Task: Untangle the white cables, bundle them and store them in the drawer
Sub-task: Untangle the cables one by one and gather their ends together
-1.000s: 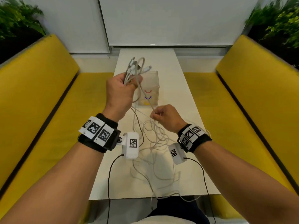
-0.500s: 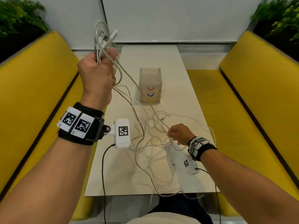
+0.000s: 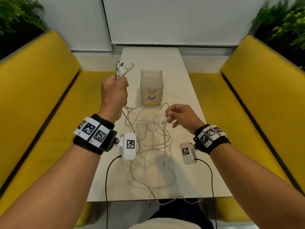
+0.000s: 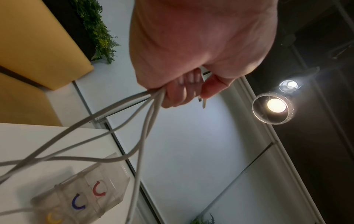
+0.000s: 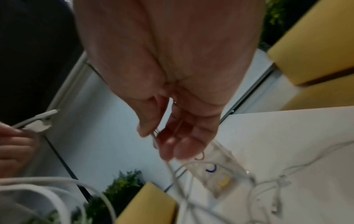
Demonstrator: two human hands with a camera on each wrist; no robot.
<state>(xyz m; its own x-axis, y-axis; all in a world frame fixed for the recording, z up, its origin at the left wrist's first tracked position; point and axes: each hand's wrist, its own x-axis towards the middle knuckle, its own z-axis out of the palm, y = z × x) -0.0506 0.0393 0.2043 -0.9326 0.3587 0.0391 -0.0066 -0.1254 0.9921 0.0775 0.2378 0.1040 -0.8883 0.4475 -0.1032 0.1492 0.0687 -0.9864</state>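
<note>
Head view shows the left hand (image 3: pixel 113 93) fisted round the gathered plug ends of the white cables (image 3: pixel 148 146), connectors sticking up above the knuckles; the left wrist view confirms several cords leaving the curled fingers (image 4: pixel 176 94). The right hand (image 3: pixel 181 116) pinches a single strand between thumb and forefinger, its other fingers loosely spread. From both hands the cords droop into a loose snarl on the white surface (image 3: pixel 189 90), some loops trailing over its near edge. They look light, limp and smooth, so they should slide through a loose grip and snag only where loops cross. The firm plug ends seem the best places to hold, feeding one strand out at a time. The clear drawer unit (image 3: pixel 151 83) stands just beyond the tangle, all drawers apparently closed.
</note>
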